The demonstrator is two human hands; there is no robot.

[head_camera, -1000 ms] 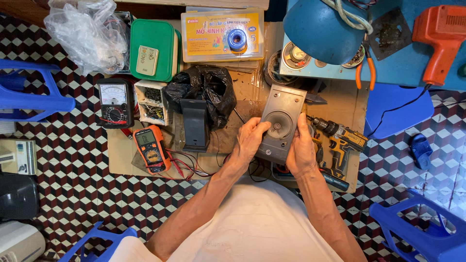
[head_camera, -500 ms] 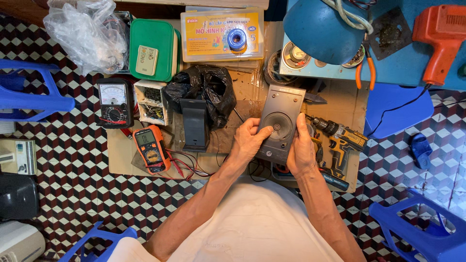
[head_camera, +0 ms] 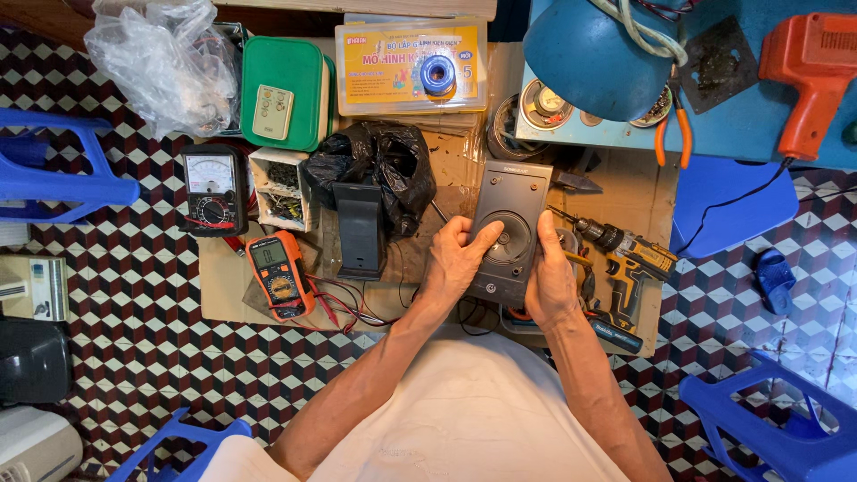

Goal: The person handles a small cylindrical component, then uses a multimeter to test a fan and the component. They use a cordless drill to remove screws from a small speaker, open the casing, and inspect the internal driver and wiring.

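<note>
Near frame centre, a dark grey rectangular speaker box with a round cone in its front face lay tilted on the brown cardboard sheet, top end toward the upper frame. Left hand gripped its left edge, thumb laid across the cone; right hand clasped the right edge, fingers curled. A yellow-black cordless drill lay just right, an orange multimeter left.

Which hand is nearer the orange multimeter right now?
Left. The left hand grips the grey speaker's left edge, on the side facing the orange multimeter. The right hand holds the speaker's right edge, farther from the meter.
</note>
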